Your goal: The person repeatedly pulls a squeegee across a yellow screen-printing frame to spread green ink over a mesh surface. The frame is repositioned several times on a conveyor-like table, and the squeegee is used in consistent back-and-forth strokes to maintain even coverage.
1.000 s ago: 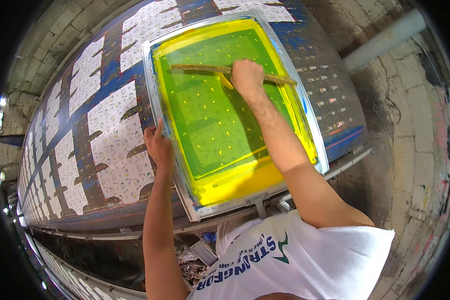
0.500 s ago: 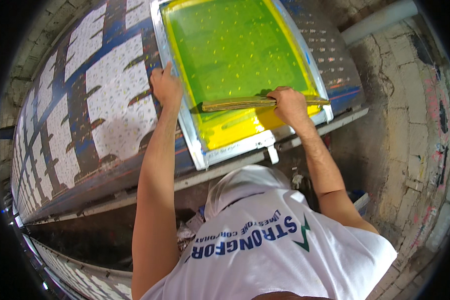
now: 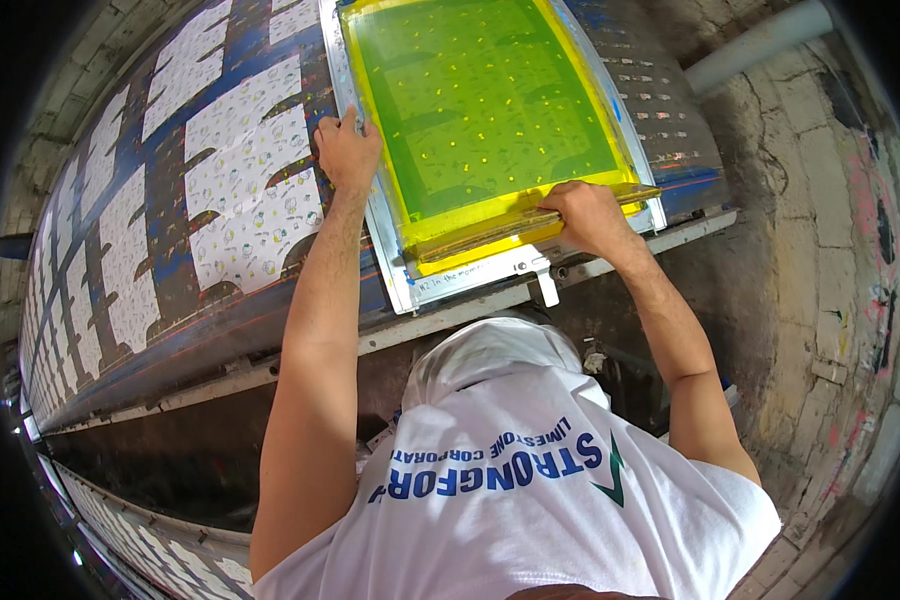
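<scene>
A screen-printing frame (image 3: 397,285) with pale metal bars lies on the long dark printing table. Its green mesh (image 3: 485,110) has small yellow specks and a bright yellow border. My right hand (image 3: 592,215) is closed round the top edge of a long squeegee (image 3: 490,232), toward its right end. The squeegee lies across the near end of the mesh, close to the near bar; its lower edge is hidden. On the left bar, my left hand (image 3: 349,155) grips the frame, fingers bent over it.
White cut pieces (image 3: 250,215) with small printed figures lie in rows on the table, left of the frame. A metal rail (image 3: 450,320) runs along the near table edge. A cracked block wall (image 3: 805,250) and a thick pipe (image 3: 760,47) stand at the right.
My right hand has drawn the squeegee nearer, from above the yellow strip down to the near end of the mesh. My left hand stays on the frame's left bar; the view has shifted slightly.
</scene>
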`<state>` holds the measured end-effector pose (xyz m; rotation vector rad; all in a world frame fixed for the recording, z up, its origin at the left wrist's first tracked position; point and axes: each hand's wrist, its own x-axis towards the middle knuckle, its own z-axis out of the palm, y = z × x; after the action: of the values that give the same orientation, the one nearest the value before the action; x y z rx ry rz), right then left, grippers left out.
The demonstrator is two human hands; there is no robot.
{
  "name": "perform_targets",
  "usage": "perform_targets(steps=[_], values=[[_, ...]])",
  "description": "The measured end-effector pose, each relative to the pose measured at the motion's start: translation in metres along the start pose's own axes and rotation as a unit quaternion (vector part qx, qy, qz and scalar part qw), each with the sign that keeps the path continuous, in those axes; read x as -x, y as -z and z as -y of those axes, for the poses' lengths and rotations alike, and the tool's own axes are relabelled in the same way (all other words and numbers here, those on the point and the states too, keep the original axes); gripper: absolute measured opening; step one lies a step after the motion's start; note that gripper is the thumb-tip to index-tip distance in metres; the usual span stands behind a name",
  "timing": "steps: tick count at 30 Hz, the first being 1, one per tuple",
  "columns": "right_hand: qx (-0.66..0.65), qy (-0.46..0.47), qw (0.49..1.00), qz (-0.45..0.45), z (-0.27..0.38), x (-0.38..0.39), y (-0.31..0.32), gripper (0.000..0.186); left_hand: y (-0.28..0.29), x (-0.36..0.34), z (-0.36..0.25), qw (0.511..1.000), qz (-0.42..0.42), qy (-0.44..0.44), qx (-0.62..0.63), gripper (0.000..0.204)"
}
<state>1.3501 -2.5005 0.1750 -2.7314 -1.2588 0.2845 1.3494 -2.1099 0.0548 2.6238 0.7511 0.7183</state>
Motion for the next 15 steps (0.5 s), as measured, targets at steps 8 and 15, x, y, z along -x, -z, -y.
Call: perform_targets(steps=[8, 15], values=[[-0.020, 0.035, 0.999, -0.034, 0.000, 0.025, -0.007, 0.037, -0.013, -0.003, 0.018, 0.999, -0.032, -0.044, 0.004, 0.044], [-0.107, 0.124, 0.985, 0.057, -0.022, 0.042, 0.011, 0.042, -0.013, -0.001, 0.036, 0.992, -0.040, -0.114, 0.037, 0.044]])
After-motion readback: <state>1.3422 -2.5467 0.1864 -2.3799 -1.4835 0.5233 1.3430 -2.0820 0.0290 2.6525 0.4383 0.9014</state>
